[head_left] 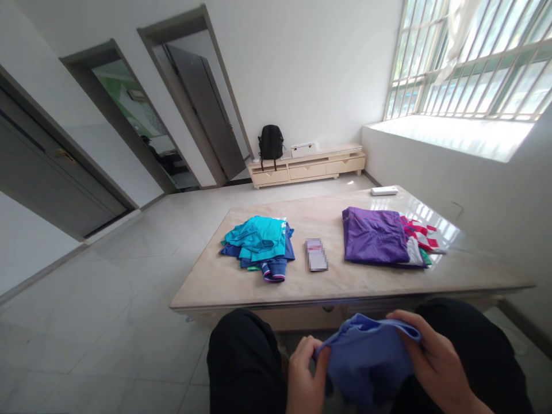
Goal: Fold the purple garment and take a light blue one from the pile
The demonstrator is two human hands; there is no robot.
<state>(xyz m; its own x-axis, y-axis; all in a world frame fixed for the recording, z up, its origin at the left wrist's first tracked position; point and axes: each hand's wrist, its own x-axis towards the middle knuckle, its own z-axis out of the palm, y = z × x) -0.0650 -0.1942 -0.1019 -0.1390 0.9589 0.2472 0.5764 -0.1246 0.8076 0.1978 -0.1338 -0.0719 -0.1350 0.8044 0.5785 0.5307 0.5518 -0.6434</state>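
Both my hands hold a periwinkle-blue garment over my lap, below the near edge of the table. My left hand pinches its left edge. My right hand grips its upper right edge with the fingers curled over the cloth. On the marble table ahead lies a loose heap of teal and dark blue clothes at the left, and a flat stack topped by a purple garment at the right, with red-and-white cloth sticking out from it.
A small blurred card or phone lies between the two piles. A white remote rests at the table's far right. Beyond stand a low cream cabinet with a black backpack, two doorways at the left, and a barred window at the right.
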